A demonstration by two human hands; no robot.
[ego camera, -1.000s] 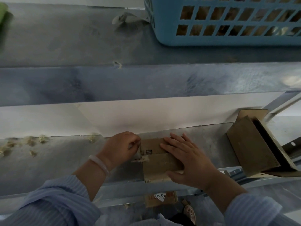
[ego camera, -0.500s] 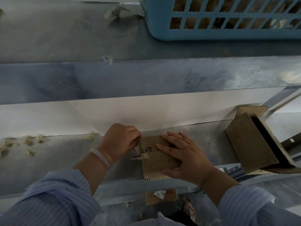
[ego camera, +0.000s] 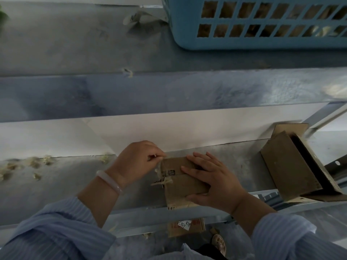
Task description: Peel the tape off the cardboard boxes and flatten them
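A small flat cardboard box (ego camera: 180, 186) lies on the grey metal shelf (ego camera: 75, 184) in front of me. My right hand (ego camera: 216, 179) presses down on it with straight fingers spread over its top. My left hand (ego camera: 139, 162) sits at the box's far left corner, its curled fingers pinching a strip of clear tape (ego camera: 159, 166) that runs down the box's left edge. A frayed bit of tape (ego camera: 162, 182) sticks out at the middle of that edge.
A larger opened cardboard box (ego camera: 289, 166) leans at the shelf's right end. A blue plastic basket (ego camera: 262, 23) stands on the upper ledge. Several tape scraps (ego camera: 32, 164) litter the shelf's left part. Another labelled box (ego camera: 185, 225) lies below the shelf.
My left hand has lifted up and away along the box's left edge, pulling the tape with it. My right hand has stayed pressed on the box.
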